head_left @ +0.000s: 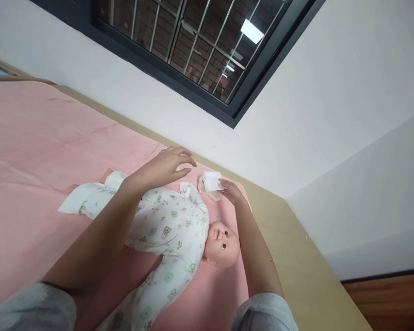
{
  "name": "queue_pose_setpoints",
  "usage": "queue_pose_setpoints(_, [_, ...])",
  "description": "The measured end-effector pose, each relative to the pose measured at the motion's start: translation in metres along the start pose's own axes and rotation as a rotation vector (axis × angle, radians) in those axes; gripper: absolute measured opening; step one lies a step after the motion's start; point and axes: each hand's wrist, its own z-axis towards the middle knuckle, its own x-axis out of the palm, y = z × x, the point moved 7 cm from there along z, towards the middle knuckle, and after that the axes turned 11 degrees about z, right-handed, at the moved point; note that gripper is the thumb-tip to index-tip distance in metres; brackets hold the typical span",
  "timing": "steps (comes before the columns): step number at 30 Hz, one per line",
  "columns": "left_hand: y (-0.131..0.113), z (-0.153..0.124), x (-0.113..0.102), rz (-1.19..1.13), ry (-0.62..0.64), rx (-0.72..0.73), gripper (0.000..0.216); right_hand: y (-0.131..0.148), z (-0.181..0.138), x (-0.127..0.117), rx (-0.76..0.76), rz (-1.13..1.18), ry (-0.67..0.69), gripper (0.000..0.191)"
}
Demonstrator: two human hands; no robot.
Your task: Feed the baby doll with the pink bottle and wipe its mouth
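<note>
A baby doll (169, 220) in a white sleepsuit printed with small green animals lies face up on the pink cloth, its bald head (224, 243) toward the right. My right hand (232, 191) reaches past the head and pinches the right edge of a white square pad (212, 181), perhaps gauze or tissue. Just under the pad sits a small clear plastic packet (212, 195), partly covered. Over the doll's body hovers my left hand (170, 165), fingers apart and bent, holding nothing. My left forearm hides part of the doll's legs.
The pink cloth (27, 138) covers most of a tan surface (279, 239), whose bare strip runs along the back and right. Behind it rises a white wall (152, 110) with a dark-framed, barred window (193, 41). Brown wood (393, 299) shows at lower right.
</note>
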Motion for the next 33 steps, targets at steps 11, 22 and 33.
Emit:
queue_pose_setpoints(11, [0.007, 0.000, 0.007, 0.029, 0.050, 0.009, 0.038, -0.007, -0.008, -0.018, 0.040, -0.159, -0.038, 0.017])
queue_pose_setpoints(22, [0.019, -0.004, 0.002, 0.019, 0.087, -0.059, 0.039, -0.008, -0.028, -0.060, -0.047, -0.020, -0.148, 0.017])
queue_pose_setpoints(33, [0.047, -0.017, 0.035, 0.037, 0.404, -0.079, 0.037, -0.083, -0.051, -0.080, -0.074, 0.405, -0.189, 0.027])
